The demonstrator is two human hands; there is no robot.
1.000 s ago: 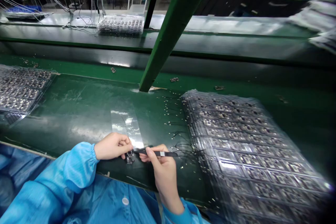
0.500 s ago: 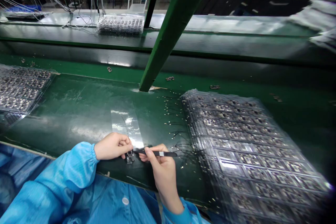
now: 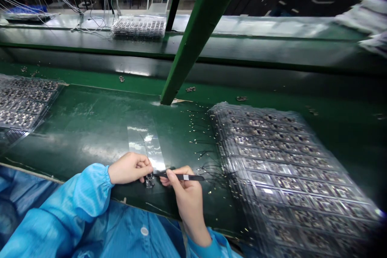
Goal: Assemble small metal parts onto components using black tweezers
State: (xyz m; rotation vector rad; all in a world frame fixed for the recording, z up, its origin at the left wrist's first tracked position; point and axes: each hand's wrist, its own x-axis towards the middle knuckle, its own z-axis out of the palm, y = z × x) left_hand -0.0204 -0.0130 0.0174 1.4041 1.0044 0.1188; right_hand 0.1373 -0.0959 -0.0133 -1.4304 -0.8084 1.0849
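Low over the near edge of the green bench, my left hand [image 3: 130,168] pinches a small circuit board [image 3: 149,182] between thumb and fingers. A thin dark wire [image 3: 144,142] runs up from the board, across a clear plastic sheet [image 3: 137,145] lying on the bench. My right hand [image 3: 190,195] is closed around black tweezers [image 3: 186,177] with a pale band. Their tips point left and meet the board beside my left fingertips. The exact contact of tips, wire and board is too small to make out.
To the right is a stack of clear trays [image 3: 281,161] full of boards, thin wires [image 3: 204,155] spilling off its left side. Another board tray [image 3: 26,100] lies left. A slanted green post [image 3: 199,40] rises ahead. Loose boards [image 3: 190,89] sit on the green belt [image 3: 145,84] behind.
The loose boards on the belt behind the bench have shifted slightly left. Both hands, the tweezers and the held board stay practically in place.
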